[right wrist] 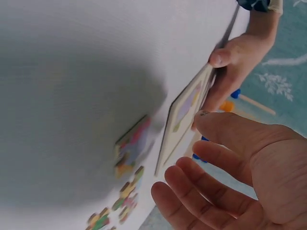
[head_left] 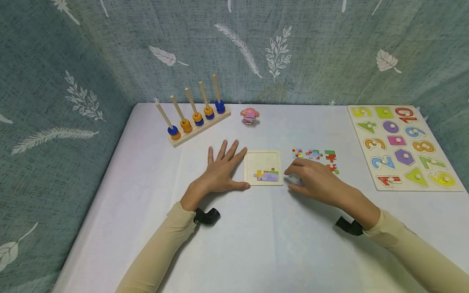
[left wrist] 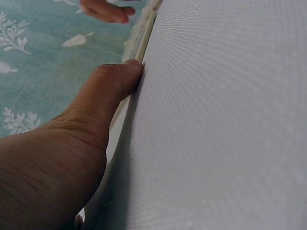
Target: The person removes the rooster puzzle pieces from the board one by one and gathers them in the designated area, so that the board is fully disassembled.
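A square wooden puzzle tray (head_left: 263,160) lies on the white table, with a few joined puzzle pieces (head_left: 269,176) along its lower part. My left hand (head_left: 221,173) is spread flat at the tray's left side, thumb and index fingertip at its edge. The left wrist view shows that thumb (left wrist: 108,86) against the tray's rim. To the right, my right hand (head_left: 316,181) hovers with loosely bent fingers, and nothing shows between them in the right wrist view. Loose puzzle pieces (head_left: 314,154) lie just beyond it; a larger piece or cluster (right wrist: 133,143) is partly under the hand.
A wooden peg stacker (head_left: 201,129) with blue and orange rings stands at the back left. Beside it is a small pink figurine (head_left: 250,115). A number and shape board (head_left: 393,162) lies at the right. A patterned cloth backdrop (head_left: 234,53) rises behind the table.
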Action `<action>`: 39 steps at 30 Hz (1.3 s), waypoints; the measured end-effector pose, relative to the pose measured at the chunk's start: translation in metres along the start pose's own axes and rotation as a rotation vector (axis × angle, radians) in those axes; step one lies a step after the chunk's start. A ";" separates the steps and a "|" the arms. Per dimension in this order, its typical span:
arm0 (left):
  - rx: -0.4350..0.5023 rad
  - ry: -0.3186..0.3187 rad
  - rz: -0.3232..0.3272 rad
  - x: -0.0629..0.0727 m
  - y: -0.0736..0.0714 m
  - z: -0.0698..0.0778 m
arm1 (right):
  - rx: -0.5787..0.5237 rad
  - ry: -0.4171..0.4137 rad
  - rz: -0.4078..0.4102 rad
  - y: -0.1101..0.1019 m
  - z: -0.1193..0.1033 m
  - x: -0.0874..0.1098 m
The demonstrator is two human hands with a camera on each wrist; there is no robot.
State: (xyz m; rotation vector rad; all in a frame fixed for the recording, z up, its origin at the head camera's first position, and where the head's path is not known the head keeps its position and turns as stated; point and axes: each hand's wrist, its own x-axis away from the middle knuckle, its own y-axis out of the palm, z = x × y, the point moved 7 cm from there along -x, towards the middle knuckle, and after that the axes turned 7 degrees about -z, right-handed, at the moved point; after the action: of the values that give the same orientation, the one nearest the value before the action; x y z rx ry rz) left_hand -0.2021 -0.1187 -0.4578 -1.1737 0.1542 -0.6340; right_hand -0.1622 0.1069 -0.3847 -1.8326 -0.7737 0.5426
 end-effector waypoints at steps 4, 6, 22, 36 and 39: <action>0.003 -0.006 -0.005 0.000 0.000 -0.001 | -0.005 -0.019 0.001 0.000 -0.006 -0.010; 0.002 -0.010 -0.008 0.000 0.000 -0.002 | -0.004 -0.026 -0.002 0.001 -0.008 -0.016; -0.009 -0.008 -0.011 0.001 0.000 -0.001 | -0.025 -0.105 -0.015 0.011 -0.028 -0.054; -0.021 0.008 -0.008 0.002 -0.002 0.001 | -0.007 -0.107 -0.103 0.029 -0.034 -0.076; -0.018 0.011 -0.008 0.003 -0.003 0.001 | 0.009 -0.110 -0.112 0.030 -0.035 -0.078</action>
State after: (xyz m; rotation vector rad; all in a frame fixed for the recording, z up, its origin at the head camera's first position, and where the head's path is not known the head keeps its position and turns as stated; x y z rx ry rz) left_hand -0.2006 -0.1201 -0.4539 -1.1890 0.1653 -0.6472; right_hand -0.1847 0.0205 -0.3991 -1.7508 -0.9408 0.5767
